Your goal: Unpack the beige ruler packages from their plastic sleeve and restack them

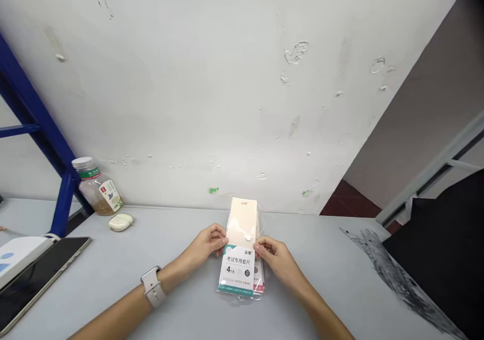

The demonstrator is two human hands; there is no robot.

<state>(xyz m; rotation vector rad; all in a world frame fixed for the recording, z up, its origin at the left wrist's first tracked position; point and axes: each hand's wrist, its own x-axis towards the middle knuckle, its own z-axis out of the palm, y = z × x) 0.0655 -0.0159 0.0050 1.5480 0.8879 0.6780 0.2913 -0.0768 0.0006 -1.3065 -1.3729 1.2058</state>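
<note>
While the left hand (212, 240) is pinching the left edge of a flat packet (237, 254) between thumb and curled fingers, the right hand (273, 254) is gripping the opposite edge, its thumb pressing over the front. In the head view, the packet is showing as a long, narrow rectangle in glossy clear film; its plain cream upper part is catching a bright glare, and its white printed lower part is ending in a teal band. Behind the packet, a second packet (258, 274) is peeking out along the right, its loose film wrinkling. Smooth grey tabletop (189, 312) is spreading below the packet; whether the two are touching, I cannot tell. Beyond the packet, a white wall (207, 103) is flaking and blistering in patches. Left of the packet, a pale-banded watch (153, 285) is circling the left wrist; farther left, a rounded, shiny cream case (120, 222) is lying near a transparent jar (91, 192) with a white lid, and a flat, dark-screened device (41, 279) is lying well apart. Well right of the packet, a crinkled, translucent sheet (393, 269) is stretching beside a matte black mass (446, 249).
</note>
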